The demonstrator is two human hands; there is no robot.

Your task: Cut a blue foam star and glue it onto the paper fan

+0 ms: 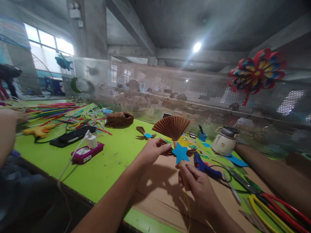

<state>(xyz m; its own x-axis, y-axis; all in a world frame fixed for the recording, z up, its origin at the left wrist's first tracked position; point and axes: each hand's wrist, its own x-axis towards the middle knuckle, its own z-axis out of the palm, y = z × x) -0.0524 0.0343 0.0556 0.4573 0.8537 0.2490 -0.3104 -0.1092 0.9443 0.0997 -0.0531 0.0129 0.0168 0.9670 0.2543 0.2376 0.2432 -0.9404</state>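
Above the brown paper sheets [150, 191], both hands hold a craft figure made of a pleated brown paper fan [172, 127] with a blue paper star [180, 152] at its middle. My left hand [152, 150] pinches the figure's left side, next to the star. Below the star, my right hand [195, 181] grips its lower end with fingers closed. A thin yellowish string [188, 210] hangs under the right hand. Just right of the star lies a blue glue gun [206, 166]. A smaller brown piece with a blue star [147, 135] rests on the table beyond my left hand.
Red-handled scissors [279, 200] lie at the right, near a cream pot [224, 140]. At left are a purple power strip [87, 152] with a white cable, a yellow glue gun [39, 130] and colourful pipe cleaners [73, 113]. Another person's arm [7, 136] shows at the left edge.
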